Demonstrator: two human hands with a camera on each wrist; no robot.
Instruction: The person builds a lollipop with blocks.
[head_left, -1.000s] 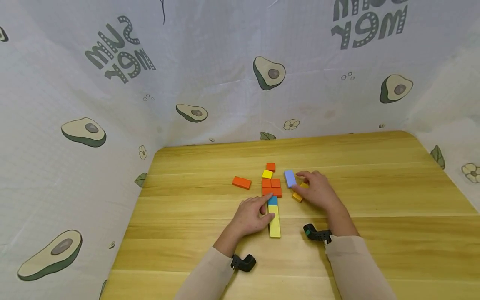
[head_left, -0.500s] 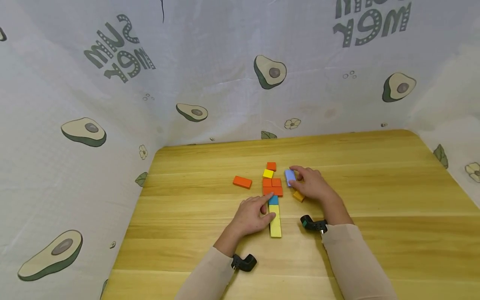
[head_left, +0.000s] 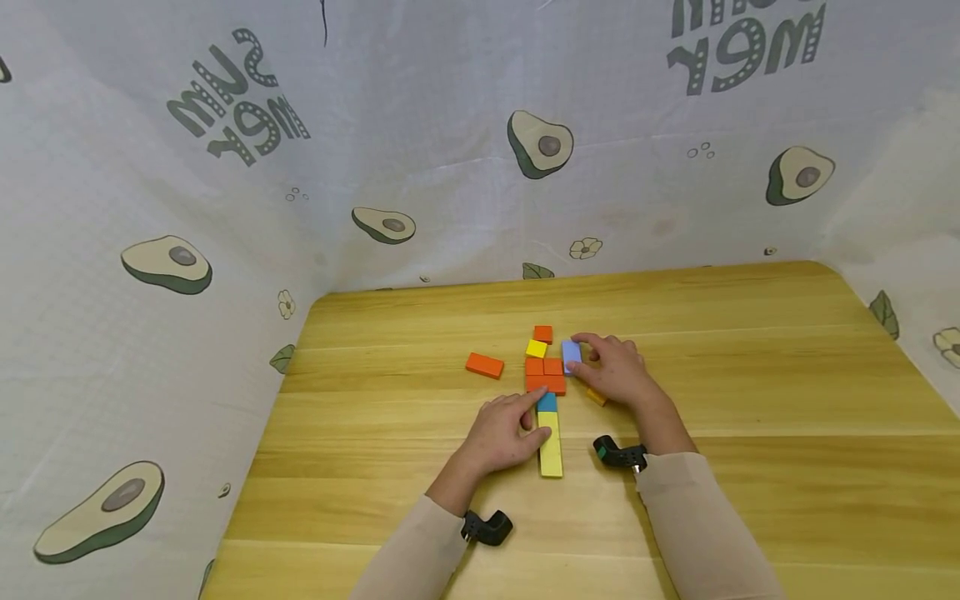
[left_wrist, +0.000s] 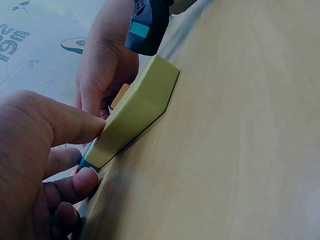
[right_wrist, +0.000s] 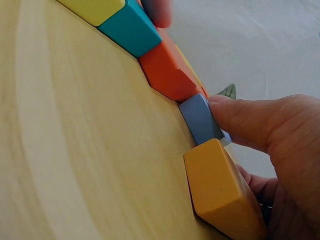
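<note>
The long block is pale yellow, the square block bright yellow, the short block blue and several blocks red-orange; the periwinkle block and amber block are solid-coloured. Honey-toned grain streaks the tabletop. The whitish cloth bears green-and-cream avocados and grey, dotted lettering. Sleeves are beige; the right wrist's camera is black with a green patch.

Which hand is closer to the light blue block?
Right. The right hand holds the light blue block; the left hand is apart from it, off to the left, touching the long yellow block.
</note>
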